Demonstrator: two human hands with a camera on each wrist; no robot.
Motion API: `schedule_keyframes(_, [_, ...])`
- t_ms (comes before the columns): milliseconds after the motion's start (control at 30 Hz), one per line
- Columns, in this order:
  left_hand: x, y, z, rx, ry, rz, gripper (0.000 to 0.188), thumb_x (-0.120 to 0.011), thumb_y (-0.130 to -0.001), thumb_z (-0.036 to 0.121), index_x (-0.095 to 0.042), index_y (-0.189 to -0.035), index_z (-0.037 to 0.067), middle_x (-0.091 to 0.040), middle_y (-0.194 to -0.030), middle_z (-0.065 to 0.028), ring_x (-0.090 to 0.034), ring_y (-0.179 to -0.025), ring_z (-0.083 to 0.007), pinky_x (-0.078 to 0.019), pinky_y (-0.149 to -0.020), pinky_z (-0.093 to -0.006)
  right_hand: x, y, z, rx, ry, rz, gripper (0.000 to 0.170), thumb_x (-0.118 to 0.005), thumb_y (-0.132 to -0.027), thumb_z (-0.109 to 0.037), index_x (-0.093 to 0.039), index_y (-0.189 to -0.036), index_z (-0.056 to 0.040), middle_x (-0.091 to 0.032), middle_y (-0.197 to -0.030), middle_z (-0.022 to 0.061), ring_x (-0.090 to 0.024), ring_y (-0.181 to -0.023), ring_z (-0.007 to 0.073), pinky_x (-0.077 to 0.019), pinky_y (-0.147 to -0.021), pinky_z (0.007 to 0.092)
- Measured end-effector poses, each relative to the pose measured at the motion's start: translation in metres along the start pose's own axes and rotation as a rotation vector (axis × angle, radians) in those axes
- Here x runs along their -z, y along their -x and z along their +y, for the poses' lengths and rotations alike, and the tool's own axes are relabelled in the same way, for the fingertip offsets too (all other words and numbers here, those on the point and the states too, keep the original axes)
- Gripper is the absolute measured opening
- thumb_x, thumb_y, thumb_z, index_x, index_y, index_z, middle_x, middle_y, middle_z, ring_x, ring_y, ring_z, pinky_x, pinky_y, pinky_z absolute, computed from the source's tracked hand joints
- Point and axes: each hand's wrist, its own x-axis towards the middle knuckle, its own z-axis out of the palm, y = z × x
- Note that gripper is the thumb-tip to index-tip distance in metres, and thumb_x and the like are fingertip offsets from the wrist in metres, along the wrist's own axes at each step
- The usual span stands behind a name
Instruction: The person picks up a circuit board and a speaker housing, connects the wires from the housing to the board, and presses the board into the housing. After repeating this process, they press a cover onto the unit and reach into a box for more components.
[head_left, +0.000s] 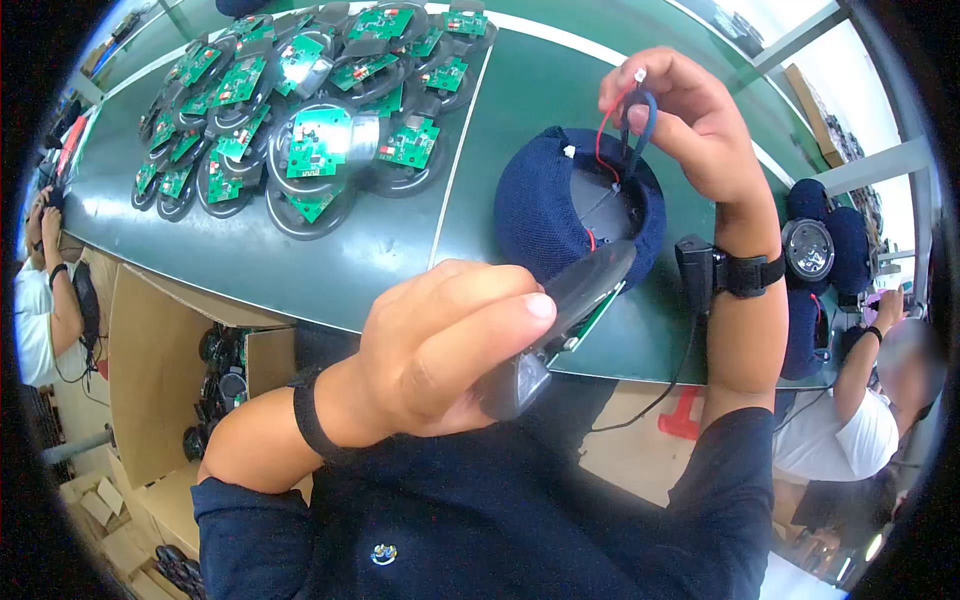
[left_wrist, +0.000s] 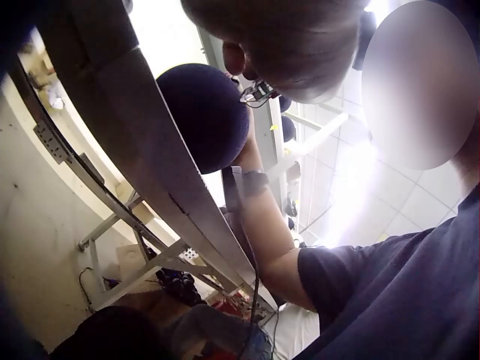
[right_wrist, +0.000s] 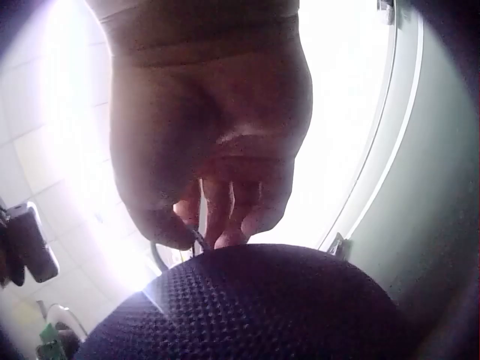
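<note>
A round shell covered in navy knit (head_left: pixel 530 205) sits on the green table with its hollow side facing the head camera; the left wrist view shows its rounded outside (left_wrist: pixel 202 116). My right hand (head_left: pixel 690 125) pinches a red wire, a dark blue cord and a small white connector (head_left: pixel 640 75) above the opening. My left hand (head_left: pixel 450 350) grips a dark, clear-edged disc (head_left: pixel 590 285) with a green circuit board (head_left: pixel 597 315) on its underside, close to the shell's near rim. In the right wrist view the fingers (right_wrist: pixel 225 217) are bent over the knit.
Many discs with green boards (head_left: pixel 320 145) lie piled on the table's left. A cardboard box (head_left: pixel 165 370) stands below at left. More navy shells (head_left: pixel 848 240) and a round part (head_left: pixel 808 250) are at right. Other people sit at both sides. A cable hangs from the right wrist.
</note>
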Motion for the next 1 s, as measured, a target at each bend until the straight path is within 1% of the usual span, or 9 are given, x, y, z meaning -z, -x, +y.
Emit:
schedule_keyframes(33, [-0.002,0.0,0.0,0.009,0.03,0.072,0.053,-0.076,-0.066,-0.005,-0.061,-0.116,0.001,-0.067,-0.099,-0.0176,-0.067,-0.074,-0.031,-0.0551,-0.062,-0.0361,0.004,0.0,0.001,-0.001,-0.001,-0.001,0.019,-0.063,-0.095,-0.006,-0.06,-0.113,-0.0024,-0.064,-0.108,0.0072,-0.062,-0.102,0.0154,-0.049,-0.092,0.0306])
schedule_keyframes(233, [0.0,0.002,-0.004,0.027,0.065,0.087,0.061,-0.078,-0.068,-0.004,-0.055,-0.124,0.0,-0.067,-0.099,-0.0188,-0.067,-0.076,-0.0325,-0.0552,-0.064,-0.037,0.006,0.003,-0.007,0.056,0.121,-0.063,0.016,-0.065,-0.094,-0.005,-0.069,-0.109,-0.0014,-0.067,-0.107,0.0054,-0.064,-0.101,0.0136,-0.0522,-0.086,0.028])
schedule_keyframes(267, [0.007,0.006,-0.003,0.076,0.043,-0.048,0.068,-0.071,-0.084,0.003,-0.032,-0.141,0.001,-0.059,-0.109,-0.0229,-0.064,-0.087,-0.0244,-0.0528,-0.076,-0.0354,0.004,0.005,-0.011,-0.033,0.083,-0.003,0.015,-0.066,-0.094,-0.006,-0.069,-0.108,-0.0009,-0.068,-0.105,0.0057,-0.065,-0.099,0.0135,-0.0533,-0.084,0.0275])
schedule_keyframes(367, [-0.003,0.011,-0.003,0.42,0.197,0.298,0.061,-0.07,-0.085,0.001,-0.04,-0.139,-0.002,-0.06,-0.124,-0.0186,-0.064,-0.105,-0.024,-0.0545,-0.084,-0.0326,0.008,0.008,-0.028,-0.187,0.035,0.057,0.014,-0.067,-0.094,-0.007,-0.07,-0.106,-0.0004,-0.07,-0.103,0.0059,-0.067,-0.095,0.0129,-0.055,-0.08,0.0268])
schedule_keyframes(400, [-0.005,-0.004,0.011,0.617,0.55,0.379,0.058,-0.065,-0.09,0.001,-0.037,-0.14,-0.001,-0.061,-0.121,-0.015,-0.062,-0.109,-0.0196,-0.052,-0.091,-0.0315,0.009,0.008,-0.032,-0.257,0.025,0.057,0.014,-0.068,-0.093,-0.007,-0.07,-0.105,-0.0003,-0.071,-0.101,0.0059,-0.068,-0.094,0.0124,-0.0557,-0.079,0.0267])
schedule_keyframes(500, [0.011,-0.002,0.007,0.906,0.576,0.279,0.055,-0.063,-0.092,0.0,-0.037,-0.141,0.001,-0.062,-0.117,-0.0128,-0.061,-0.109,-0.0166,-0.0507,-0.092,-0.0299,0.003,0.009,-0.035,-0.126,0.033,-0.024,0.015,-0.068,-0.093,-0.007,-0.071,-0.106,-0.001,-0.071,-0.099,0.0052,-0.068,-0.092,0.0117,-0.0551,-0.079,0.0262])
schedule_keyframes(700, [0.02,0.016,-0.009,0.784,0.074,-0.026,0.045,-0.07,-0.088,0.012,-0.053,-0.13,0.005,-0.062,-0.115,-0.0066,-0.057,-0.101,-0.0162,-0.0444,-0.084,-0.0293,-0.013,0.006,-0.042,-0.197,0.241,0.007,0.016,-0.069,-0.092,-0.006,-0.072,-0.106,0.0003,-0.07,-0.098,0.0051,-0.067,-0.09,0.0122,-0.0532,-0.081,0.0243])
schedule_keyframes(800, [0.021,0.01,-0.013,0.389,-0.282,0.052,0.046,-0.069,-0.086,0.012,-0.056,-0.129,0.002,-0.06,-0.119,-0.0127,-0.058,-0.101,-0.0201,-0.0434,-0.085,-0.0303,-0.006,0.007,-0.045,-0.047,0.306,-0.005,0.017,-0.069,-0.091,-0.004,-0.073,-0.106,0.0013,-0.07,-0.099,0.0059,-0.066,-0.092,0.0122,-0.0526,-0.081,0.025])
schedule_keyframes(1000, [0.014,-0.073,-0.004,0.118,-0.188,-0.018,0.031,-0.075,-0.085,0.016,-0.068,-0.111,0.0,-0.067,-0.096,-0.0094,-0.06,-0.078,-0.0164,-0.0466,-0.068,-0.0277,-0.022,0.006,-0.084,0.156,0.674,0.109,0.019,-0.069,-0.09,-0.002,-0.074,-0.108,0.0009,-0.069,-0.098,0.0074,-0.064,-0.088,0.0139,-0.0502,-0.078,0.0254])
